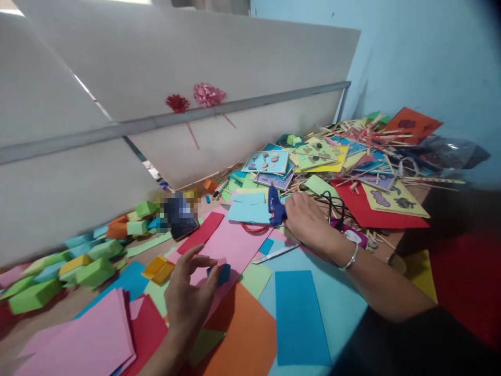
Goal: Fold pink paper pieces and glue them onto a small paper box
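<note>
Left hand (pixel 191 287) is pinching small dark-blue piece (pixel 224 274), beyond and left of blue rectangle (pixel 303 317) | right hand (pixel 307 216) is gripping glue gun (pixel 276 209), beyond blue rectangle | tilting could be dripping glue onto pale-blue paper (pixel 245 212) | coloured sheets (pixel 246 334) are crowding tabletop (pixel 43 321); white panel (pixel 235 52), blue wall (pixel 422 62) are standing beyond blue rectangle

No readable text, labels, brands, numbers or signs.
</note>
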A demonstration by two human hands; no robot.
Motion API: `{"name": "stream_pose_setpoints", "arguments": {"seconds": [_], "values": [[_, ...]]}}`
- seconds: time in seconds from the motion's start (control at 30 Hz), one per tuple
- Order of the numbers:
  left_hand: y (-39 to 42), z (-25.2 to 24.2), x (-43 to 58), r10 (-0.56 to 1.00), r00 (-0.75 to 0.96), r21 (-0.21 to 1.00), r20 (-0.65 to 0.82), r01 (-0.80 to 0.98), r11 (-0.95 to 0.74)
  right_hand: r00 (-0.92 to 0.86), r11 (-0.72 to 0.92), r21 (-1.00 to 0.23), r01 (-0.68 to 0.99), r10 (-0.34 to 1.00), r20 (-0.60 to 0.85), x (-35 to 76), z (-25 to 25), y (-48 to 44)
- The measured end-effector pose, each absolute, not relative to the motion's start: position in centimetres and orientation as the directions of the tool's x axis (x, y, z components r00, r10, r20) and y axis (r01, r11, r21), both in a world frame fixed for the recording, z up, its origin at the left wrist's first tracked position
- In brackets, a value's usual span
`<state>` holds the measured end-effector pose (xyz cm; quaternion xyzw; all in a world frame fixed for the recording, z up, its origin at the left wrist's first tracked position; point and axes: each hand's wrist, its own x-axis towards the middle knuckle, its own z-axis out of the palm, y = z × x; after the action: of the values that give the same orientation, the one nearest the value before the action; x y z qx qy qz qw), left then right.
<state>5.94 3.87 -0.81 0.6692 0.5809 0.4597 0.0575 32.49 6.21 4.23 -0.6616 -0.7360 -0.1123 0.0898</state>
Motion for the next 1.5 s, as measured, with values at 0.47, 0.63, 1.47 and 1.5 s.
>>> {"name": "stream_pose_setpoints", "arguments": {"seconds": [0.47,0.63,1.47,1.5], "values": [[4.6,-1.3,5.5,0.882,-0.26,0.884,0.392,0.371,-0.284,-0.494,0.546,-0.632,0.55,0.823,0.281,25.6,5.0,5.3],[4.7,-1.3,5.4,0.878,-0.295,0.92,0.376,0.229,-0.317,-0.257,0.215,-0.954,0.208,0.953,0.158,20.3,2.5,7.5],[10.2,0.9,-3.6,0.887,-0.114,0.54,0.446,0.825,-0.165,-0.301,0.409,-0.912,-0.009,0.869,0.393,15.5,7.3,11.6],[10.1,1.3,-3.3,0.878,-0.097,0.551,0.468,0.809,-0.205,-0.313,0.437,-0.899,0.018,0.857,0.409,15.5,7.4,11.5]]}}
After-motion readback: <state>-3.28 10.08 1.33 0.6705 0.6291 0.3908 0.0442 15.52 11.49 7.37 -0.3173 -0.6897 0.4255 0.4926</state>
